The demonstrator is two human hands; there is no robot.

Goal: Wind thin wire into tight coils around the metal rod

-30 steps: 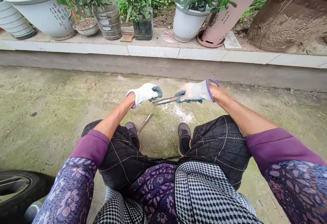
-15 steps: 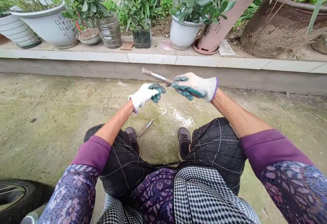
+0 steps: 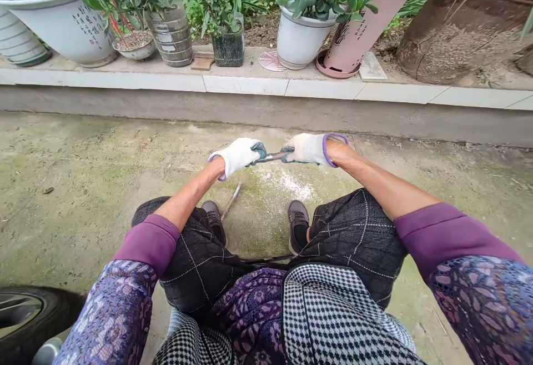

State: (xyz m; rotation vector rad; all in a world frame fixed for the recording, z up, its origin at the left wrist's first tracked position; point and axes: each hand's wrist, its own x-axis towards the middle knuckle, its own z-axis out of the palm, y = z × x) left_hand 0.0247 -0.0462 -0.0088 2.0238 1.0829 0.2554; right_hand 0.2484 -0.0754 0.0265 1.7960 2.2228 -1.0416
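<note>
My left hand (image 3: 244,153), in a white work glove with a dark green coated palm, is closed around one end of a slim brown rod (image 3: 273,156). On the rod's other end my right hand (image 3: 307,148), gloved alike with a purple cuff edge, is closed too. The rod lies almost level between them, over the ground in front of my knees. Both its ends are hidden in the gloves, so its exact kind cannot be made out. A similar thin rod (image 3: 231,201) with a pale tip rests on the ground beside my left shoe.
White powder (image 3: 293,185) is scattered on the mossy concrete between and beyond my shoes (image 3: 298,215). Ahead runs a low tiled ledge (image 3: 245,85) bearing several potted plants, among them a white pot (image 3: 302,43). At lower left stands a wheel (image 3: 45,320).
My left hand has taken hold of the rod's free end. My right hand has come lower, bringing the rod from a raised slant to nearly level. The view has tilted slightly downward.
</note>
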